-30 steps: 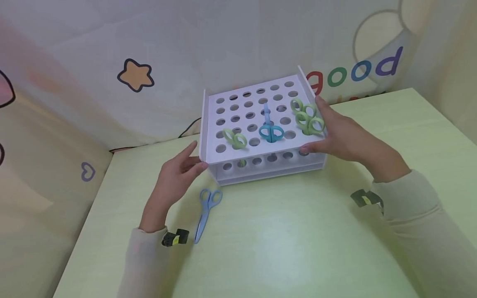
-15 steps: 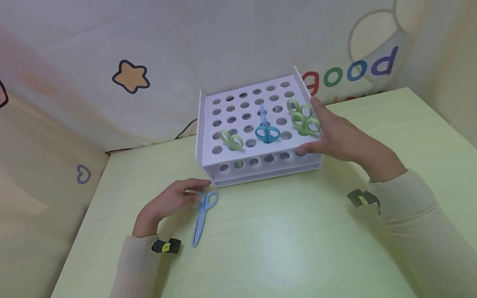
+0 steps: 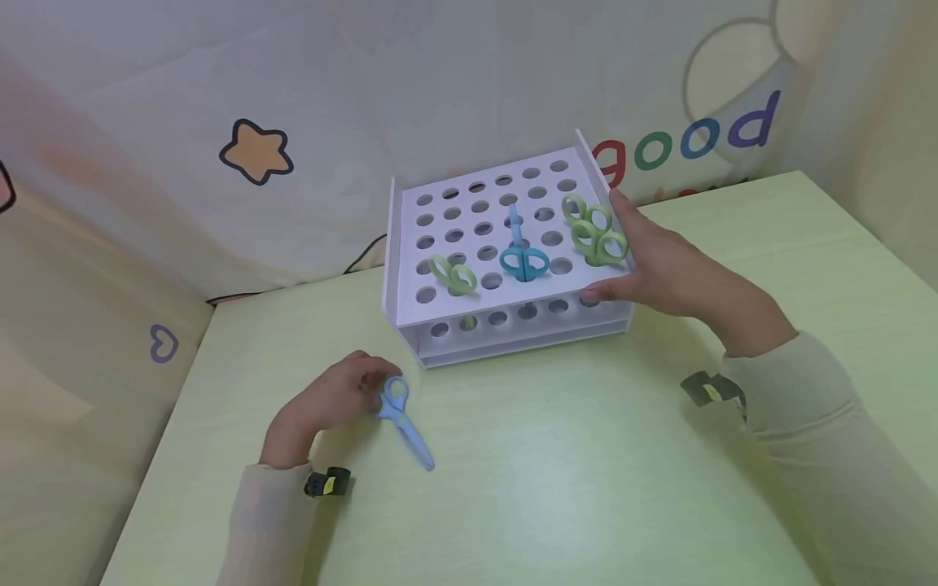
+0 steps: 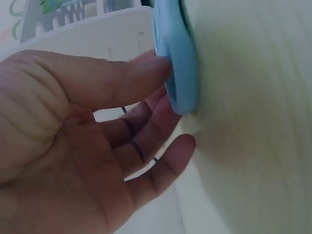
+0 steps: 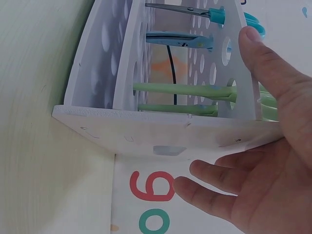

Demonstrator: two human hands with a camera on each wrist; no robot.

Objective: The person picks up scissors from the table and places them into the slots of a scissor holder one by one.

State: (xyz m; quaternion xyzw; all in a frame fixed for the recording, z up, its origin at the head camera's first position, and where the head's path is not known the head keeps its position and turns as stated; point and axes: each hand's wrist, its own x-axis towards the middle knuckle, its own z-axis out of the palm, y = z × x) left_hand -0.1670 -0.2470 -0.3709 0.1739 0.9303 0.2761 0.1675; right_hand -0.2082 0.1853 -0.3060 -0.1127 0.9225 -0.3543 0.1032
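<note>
Beside the front left corner of a white perforated rack [image 3: 392, 260], my left hand [image 3: 330, 397] pinches one handle loop of blue scissors [image 3: 410, 439]. Their blades point toward the front right, low over the table. In the left wrist view the thumb lies on the blue handle [image 4: 185, 73]. My right hand [image 3: 670, 268] grips the rack's right side, thumb on the front edge of its top. Upright in the rack's holes are green scissors [image 3: 453, 278] at left, teal scissors [image 3: 523, 264] in the middle, a light blue pair [image 3: 515, 228] behind, and two green pairs [image 3: 595, 238] at right.
The rack stands toward the back of a pale green table [image 3: 542, 488]. Behind it hangs a printed cloth [image 3: 352, 89] with a star and coloured letters. A thin dark cable [image 3: 364, 254] runs behind the rack's left side.
My left hand has left the rack's left edge, moved down to the scissors and taken a handle loop. The blades have swung to the right. My right hand stays on the rack.
</note>
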